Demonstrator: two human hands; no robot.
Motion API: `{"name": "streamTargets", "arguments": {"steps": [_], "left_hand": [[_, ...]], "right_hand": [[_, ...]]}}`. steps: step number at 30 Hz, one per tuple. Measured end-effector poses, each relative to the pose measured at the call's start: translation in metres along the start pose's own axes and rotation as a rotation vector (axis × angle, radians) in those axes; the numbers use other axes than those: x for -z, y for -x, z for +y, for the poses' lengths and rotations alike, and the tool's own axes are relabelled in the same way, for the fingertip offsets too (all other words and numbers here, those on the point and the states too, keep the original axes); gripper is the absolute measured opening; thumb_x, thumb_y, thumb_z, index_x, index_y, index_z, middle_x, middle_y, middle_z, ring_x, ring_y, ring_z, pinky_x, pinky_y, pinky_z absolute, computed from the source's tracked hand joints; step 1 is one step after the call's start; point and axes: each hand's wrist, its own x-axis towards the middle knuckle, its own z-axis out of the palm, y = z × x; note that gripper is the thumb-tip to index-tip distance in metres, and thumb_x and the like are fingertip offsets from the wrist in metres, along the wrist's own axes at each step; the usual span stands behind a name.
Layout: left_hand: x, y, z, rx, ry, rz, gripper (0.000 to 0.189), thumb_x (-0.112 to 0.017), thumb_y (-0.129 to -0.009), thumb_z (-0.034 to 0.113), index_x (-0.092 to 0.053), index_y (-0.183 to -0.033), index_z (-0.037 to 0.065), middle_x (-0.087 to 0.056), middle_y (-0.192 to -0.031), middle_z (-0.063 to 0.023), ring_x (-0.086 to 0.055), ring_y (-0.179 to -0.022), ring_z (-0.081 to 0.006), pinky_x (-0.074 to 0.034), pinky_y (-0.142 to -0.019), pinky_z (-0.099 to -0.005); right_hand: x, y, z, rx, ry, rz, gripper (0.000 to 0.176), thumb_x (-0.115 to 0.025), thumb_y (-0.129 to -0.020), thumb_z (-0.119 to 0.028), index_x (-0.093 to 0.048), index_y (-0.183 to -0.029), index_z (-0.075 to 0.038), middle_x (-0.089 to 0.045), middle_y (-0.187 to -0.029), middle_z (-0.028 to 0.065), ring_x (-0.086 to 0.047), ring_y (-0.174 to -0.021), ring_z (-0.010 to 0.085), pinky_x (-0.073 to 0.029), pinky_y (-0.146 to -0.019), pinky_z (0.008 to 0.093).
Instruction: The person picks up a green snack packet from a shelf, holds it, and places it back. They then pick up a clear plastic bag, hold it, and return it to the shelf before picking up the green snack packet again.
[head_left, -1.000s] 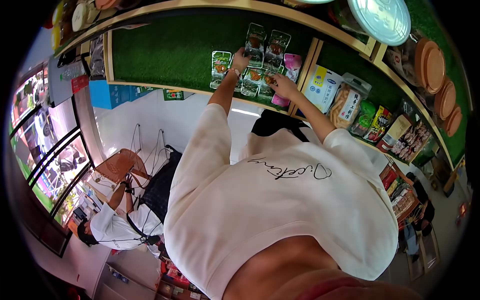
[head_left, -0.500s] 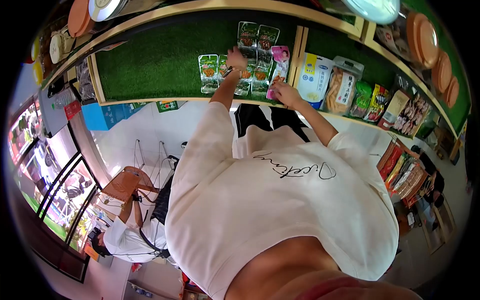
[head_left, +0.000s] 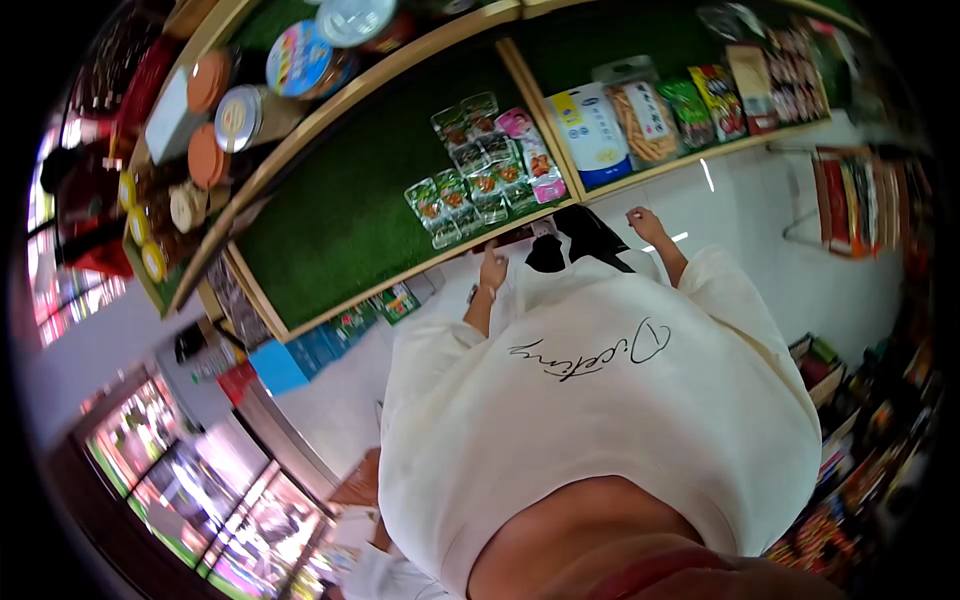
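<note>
Several clear snack packets [head_left: 478,182] lie in rows on a green turf shelf [head_left: 340,215], with a pink packet [head_left: 535,160] at their right. My left hand [head_left: 493,270] hangs below the shelf's wooden front edge, fingers loosely curled, holding nothing I can see. My right hand [head_left: 645,224] is lower right of the packets, away from the shelf, fingers apart and empty. My cream sweatshirt [head_left: 600,400] fills the lower middle.
A wooden divider [head_left: 535,115] separates the packets from a white-blue bag [head_left: 590,130], a bag of sticks [head_left: 645,120] and more snacks to the right. Round tins [head_left: 240,115] sit on the shelf above. Blue boxes [head_left: 285,362] stand below left. Glass windows [head_left: 150,460] at lower left.
Both hands have pulled back from the packets and dropped below the shelf edge. The view has swung, so the shelf now tilts up to the right.
</note>
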Motion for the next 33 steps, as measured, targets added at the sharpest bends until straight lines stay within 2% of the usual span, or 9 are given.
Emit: {"name": "streamTargets", "arguments": {"steps": [3,5,7,11,12,17,20,22,33], "left_hand": [[0.013,0.041,-0.017,-0.116,-0.180,0.016,0.033,-0.051,-0.075,0.012,-0.050,-0.107,0.005,-0.059,-0.088,-0.0154,-0.056,-0.078,-0.0316,-0.045,-0.073,-0.0344],[0.019,0.035,-0.041,0.057,0.045,0.013,0.028,-0.049,-0.076,0.014,-0.052,-0.101,0.002,-0.061,-0.079,-0.0139,-0.058,-0.072,-0.0282,-0.046,-0.068,-0.0332],[0.023,0.031,-0.067,0.344,0.264,-0.049,0.028,-0.047,-0.076,0.019,-0.055,-0.096,0.000,-0.061,-0.077,-0.0138,-0.059,-0.069,-0.0268,-0.046,-0.065,-0.0338],[0.012,-0.007,-0.133,0.384,-0.239,-0.204,0.032,-0.046,-0.075,0.028,-0.060,-0.086,0.002,-0.062,-0.077,-0.0154,-0.059,-0.068,-0.0277,-0.046,-0.061,-0.0357],[0.004,-0.011,-0.122,0.236,-0.572,-0.230,0.031,-0.043,-0.076,0.027,-0.063,-0.080,0.002,-0.062,-0.078,-0.0161,-0.059,-0.070,-0.0289,-0.046,-0.062,-0.0364],[-0.041,-0.039,0.007,-0.087,-0.562,-0.436,0.032,-0.044,-0.076,0.027,-0.063,-0.078,0.002,-0.062,-0.079,-0.0159,-0.059,-0.071,-0.0301,-0.046,-0.063,-0.0366],[-0.101,-0.042,0.074,-0.380,-0.585,-0.410,0.032,-0.046,-0.076,0.027,-0.063,-0.080,0.000,-0.062,-0.076,-0.0162,-0.060,-0.066,-0.0271,-0.047,-0.059,-0.0346],[-0.145,-0.057,0.118,-0.039,-0.263,-0.491,0.024,-0.047,-0.078,0.017,-0.060,-0.089,0.001,-0.061,-0.071,-0.0126,-0.059,-0.065,-0.0172,-0.047,-0.056,-0.0283],[-0.370,-0.039,0.271,-0.231,-0.275,-0.749,0.026,-0.048,-0.076,0.009,-0.056,-0.099,-0.001,-0.061,-0.081,-0.0115,-0.057,-0.070,-0.0162,-0.046,-0.061,-0.0262]], "right_hand": [[-0.002,0.047,0.055,-0.187,-0.038,-0.050,0.034,-0.050,-0.077,-0.033,-0.058,-0.093,-0.004,-0.061,-0.084,0.0142,-0.060,-0.075,0.0251,-0.046,-0.069,0.0307],[-0.009,0.083,0.090,0.094,0.226,0.069,0.031,-0.047,-0.075,-0.031,-0.059,-0.089,-0.006,-0.061,-0.078,0.0124,-0.060,-0.071,0.0264,-0.047,-0.065,0.0343],[-0.012,0.109,0.100,-0.360,-0.103,-0.031,0.033,-0.046,-0.074,-0.029,-0.060,-0.089,-0.004,-0.061,-0.079,0.0133,-0.059,-0.069,0.0247,-0.047,-0.061,0.0335],[-0.006,0.143,0.111,-0.460,-0.292,0.018,0.032,-0.048,-0.073,-0.029,-0.061,-0.089,-0.004,-0.061,-0.082,0.0126,-0.059,-0.071,0.0234,-0.047,-0.060,0.0323],[-0.006,0.146,0.115,-0.443,-0.362,0.067,0.031,-0.049,-0.073,-0.029,-0.061,-0.088,-0.004,-0.061,-0.082,0.0125,-0.059,-0.072,0.0232,-0.047,-0.062,0.0322],[-0.033,0.138,0.181,-0.282,-0.491,0.303,0.028,-0.053,-0.073,-0.027,-0.060,-0.087,-0.003,-0.059,-0.071,0.0086,-0.055,-0.059,0.0176,-0.045,-0.049,0.0305],[-0.004,0.171,0.188,-0.441,-0.614,0.251,0.027,-0.054,-0.073,-0.026,-0.060,-0.087,-0.003,-0.059,-0.072,0.0087,-0.056,-0.061,0.0183,-0.046,-0.052,0.0297],[-0.014,0.166,0.237,-0.394,-0.672,0.346,0.026,-0.054,-0.073,-0.025,-0.059,-0.088,-0.004,-0.058,-0.070,0.0081,-0.053,-0.055,0.0179,-0.044,-0.046,0.0307],[0.084,0.212,0.356,-0.662,-0.991,0.472,0.032,-0.051,-0.073,-0.028,-0.055,-0.096,-0.006,-0.060,-0.076,0.0090,-0.054,-0.058,0.0188,-0.045,-0.050,0.0331]]}}
